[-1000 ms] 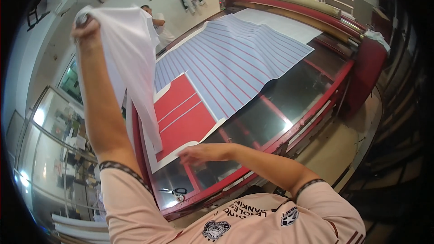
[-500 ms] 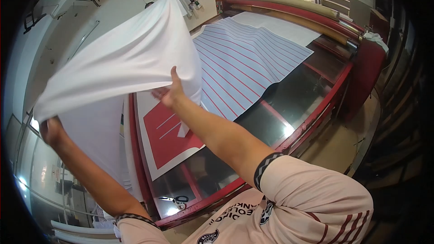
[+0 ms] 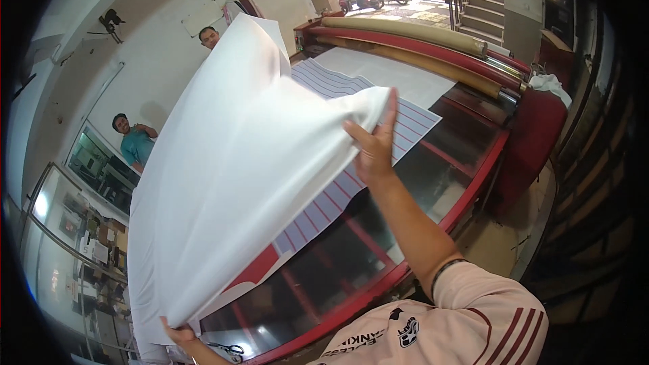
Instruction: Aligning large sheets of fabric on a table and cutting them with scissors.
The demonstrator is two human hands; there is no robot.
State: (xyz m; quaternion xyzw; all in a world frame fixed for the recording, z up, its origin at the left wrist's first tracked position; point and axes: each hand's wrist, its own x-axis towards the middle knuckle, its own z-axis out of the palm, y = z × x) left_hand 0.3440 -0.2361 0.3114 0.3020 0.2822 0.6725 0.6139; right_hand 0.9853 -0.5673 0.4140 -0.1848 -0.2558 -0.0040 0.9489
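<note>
A large white fabric (image 3: 223, 135) is stretched up across the left and middle of the view. Its near edge runs between my two hands. At the lower left, my left hand (image 3: 178, 332) grips one end of that edge. My right hand (image 3: 376, 152), further right and higher, has the fabric between its thumb and its straightened fingers. Beneath lies a pale blue printed sheet (image 3: 414, 120) with red and dark stripes, partly covered. A red printed panel (image 3: 260, 265) shows below the fabric's edge. Scissors (image 3: 232, 349) with dark handles rest near my left forearm.
The table (image 3: 443, 220) has a red frame and dark glossy top. Long beige and red rollers (image 3: 412, 32) cross its far end, and a white cloth (image 3: 551, 88) hangs at their right. A person in teal (image 3: 138, 142) stands at the left; another person's head (image 3: 209, 38) shows behind the fabric.
My right hand has moved right with the fabric, now held at its thumb. My left hand has come down and right. The fabric covers more of the striped sheet and red panel.
</note>
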